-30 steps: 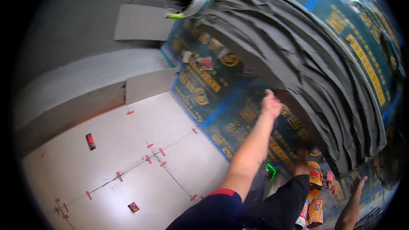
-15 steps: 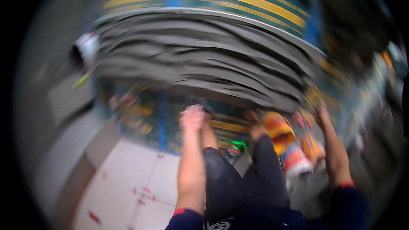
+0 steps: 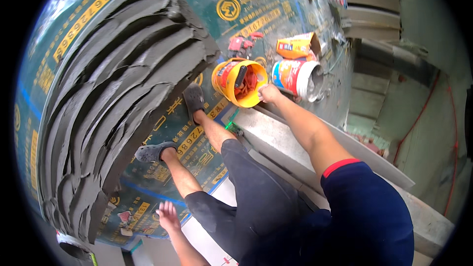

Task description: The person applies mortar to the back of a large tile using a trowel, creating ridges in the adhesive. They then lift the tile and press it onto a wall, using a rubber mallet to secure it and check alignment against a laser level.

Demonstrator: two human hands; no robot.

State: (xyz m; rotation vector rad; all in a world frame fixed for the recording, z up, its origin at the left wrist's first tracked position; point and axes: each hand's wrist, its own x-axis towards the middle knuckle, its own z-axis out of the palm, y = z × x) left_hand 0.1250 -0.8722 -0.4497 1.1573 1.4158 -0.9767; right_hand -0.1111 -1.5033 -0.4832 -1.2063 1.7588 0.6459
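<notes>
My right hand [image 3: 268, 93] is closed on the rim of a yellow bucket [image 3: 220, 80], which leans toward me. Inside the bucket lie red-orange pieces [image 3: 250, 80] and an item with a black ribbed part [image 3: 240, 76]. Low over the floor, my left hand [image 3: 168, 216] hangs with its fingers apart and nothing in it. A large slab [image 3: 123, 69], spread with grey mortar in wavy ridges, lies in front of my feet at the left.
Beside the bucket, a white-and-red tub [image 3: 298, 78] lies on its side near an orange bag [image 3: 297, 46] and a red tool [image 3: 240, 45]. Pale long slabs [image 3: 276, 130] run along my right. Printed green sheeting [image 3: 197, 10] covers the floor. Another tub [image 3: 74, 245] stands lower left.
My view has swung right, so the mortar-covered slab now sits at the left. My right hand has come to the yellow bucket's rim. My left hand is lower in view.
</notes>
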